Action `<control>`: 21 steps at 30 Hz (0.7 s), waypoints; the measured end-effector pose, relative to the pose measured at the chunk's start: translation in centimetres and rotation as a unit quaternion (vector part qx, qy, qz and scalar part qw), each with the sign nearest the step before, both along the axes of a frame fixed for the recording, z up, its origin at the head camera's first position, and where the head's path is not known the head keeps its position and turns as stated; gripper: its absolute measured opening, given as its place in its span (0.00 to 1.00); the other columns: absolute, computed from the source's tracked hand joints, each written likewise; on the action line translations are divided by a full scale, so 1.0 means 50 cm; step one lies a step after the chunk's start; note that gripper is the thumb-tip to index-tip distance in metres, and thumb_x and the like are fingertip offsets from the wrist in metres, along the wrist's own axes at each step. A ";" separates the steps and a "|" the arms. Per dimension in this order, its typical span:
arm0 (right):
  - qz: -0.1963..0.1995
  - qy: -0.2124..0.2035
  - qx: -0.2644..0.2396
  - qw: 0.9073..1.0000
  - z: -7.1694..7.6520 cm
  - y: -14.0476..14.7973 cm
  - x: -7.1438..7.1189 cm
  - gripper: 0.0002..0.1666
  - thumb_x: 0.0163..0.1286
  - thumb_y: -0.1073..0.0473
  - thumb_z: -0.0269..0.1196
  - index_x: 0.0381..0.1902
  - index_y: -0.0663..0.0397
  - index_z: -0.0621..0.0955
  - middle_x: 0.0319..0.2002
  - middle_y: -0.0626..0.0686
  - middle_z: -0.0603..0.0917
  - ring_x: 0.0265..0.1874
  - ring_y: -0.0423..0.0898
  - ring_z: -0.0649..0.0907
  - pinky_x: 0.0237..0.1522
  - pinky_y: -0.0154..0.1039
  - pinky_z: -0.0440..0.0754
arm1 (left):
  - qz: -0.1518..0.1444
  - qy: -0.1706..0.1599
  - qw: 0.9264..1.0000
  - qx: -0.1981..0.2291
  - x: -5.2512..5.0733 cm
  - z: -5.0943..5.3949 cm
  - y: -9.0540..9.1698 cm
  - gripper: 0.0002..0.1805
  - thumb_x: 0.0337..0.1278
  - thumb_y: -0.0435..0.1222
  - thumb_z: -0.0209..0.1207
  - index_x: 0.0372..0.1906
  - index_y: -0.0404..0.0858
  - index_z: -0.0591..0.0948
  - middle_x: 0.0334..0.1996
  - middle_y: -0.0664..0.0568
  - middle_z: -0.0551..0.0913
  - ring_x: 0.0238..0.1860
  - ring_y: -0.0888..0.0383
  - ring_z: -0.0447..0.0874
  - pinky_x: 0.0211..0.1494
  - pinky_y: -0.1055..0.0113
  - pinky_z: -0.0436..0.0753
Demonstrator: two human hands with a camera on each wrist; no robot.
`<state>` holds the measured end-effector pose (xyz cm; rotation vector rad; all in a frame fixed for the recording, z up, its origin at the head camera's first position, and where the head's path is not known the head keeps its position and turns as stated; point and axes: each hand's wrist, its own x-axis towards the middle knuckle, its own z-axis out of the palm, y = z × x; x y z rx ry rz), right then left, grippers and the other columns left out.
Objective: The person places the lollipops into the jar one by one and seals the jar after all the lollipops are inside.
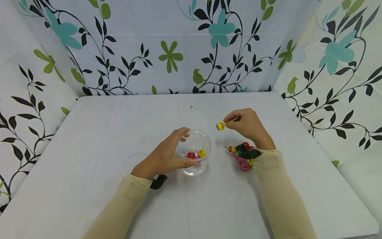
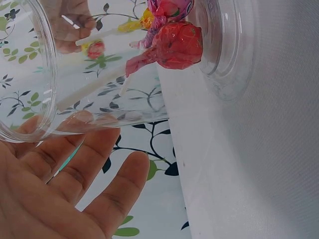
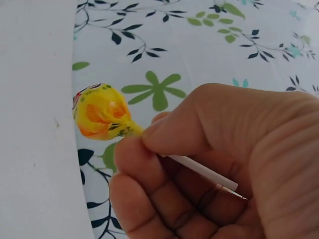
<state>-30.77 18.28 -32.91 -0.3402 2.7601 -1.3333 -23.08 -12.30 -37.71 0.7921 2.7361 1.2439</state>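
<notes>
A clear jar [image 1: 194, 169] stands upright on the table, and the left hand [image 1: 165, 152] grips it near the rim, thumb in front and fingers behind. Inside lie several wrapped lollipops; the left wrist view shows a red one [image 2: 179, 45] near the jar's base, beside pink and yellow ones. The right hand [image 1: 247, 126] pinches a yellow lollipop [image 1: 220, 126] by its white stick, in the air to the right of the jar. In the right wrist view, thumb and fingertips hold the stick just below the yellow wrapper [image 3: 102, 112].
A pile of red, pink and yellow lollipops [image 1: 244, 166] lies on the white table [image 1: 191, 205] under the right wrist. A clear round lid [image 1: 131, 155] lies left of the jar, partly behind the left hand. Patterned cloth [image 1: 131, 26] hangs behind and beside the table.
</notes>
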 end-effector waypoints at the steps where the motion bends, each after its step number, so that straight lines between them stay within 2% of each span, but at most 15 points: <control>1: 0.001 0.001 -0.007 1.000 0.003 -0.001 0.002 0.06 0.69 0.62 0.68 0.41 0.55 0.90 0.45 0.55 0.90 0.42 0.52 0.86 0.48 0.46 0.82 | 0.001 -0.001 1.000 0.001 0.000 0.000 0.000 0.57 0.47 0.58 0.77 0.79 0.49 0.59 0.70 0.54 0.73 0.69 0.55 0.74 0.66 0.41 0.77; 8: 0.016 0.018 -0.046 0.999 0.023 -0.012 0.017 0.07 0.69 0.62 0.69 0.42 0.56 0.90 0.46 0.55 0.90 0.40 0.51 0.87 0.49 0.45 0.82 | 0.001 -0.004 1.000 0.002 0.001 0.000 0.002 0.57 0.47 0.56 0.79 0.79 0.49 0.59 0.70 0.52 0.73 0.69 0.53 0.74 0.66 0.41 0.78; 15: 0.046 0.060 -0.068 0.995 0.041 -0.025 0.035 0.08 0.69 0.62 0.68 0.42 0.60 0.90 0.44 0.55 0.90 0.37 0.52 0.87 0.45 0.39 0.84 | -0.002 -0.005 1.000 0.006 0.000 0.000 0.002 0.57 0.47 0.55 0.79 0.79 0.49 0.59 0.70 0.52 0.73 0.69 0.51 0.75 0.66 0.41 0.78; 21: 0.072 0.065 -0.088 0.991 0.052 -0.034 0.049 0.07 0.69 0.64 0.68 0.41 0.60 0.90 0.43 0.55 0.90 0.38 0.54 0.88 0.46 0.37 0.85 | -0.001 -0.005 1.000 0.006 -0.001 -0.001 0.002 0.58 0.47 0.57 0.78 0.79 0.48 0.59 0.69 0.54 0.73 0.69 0.51 0.75 0.66 0.41 0.78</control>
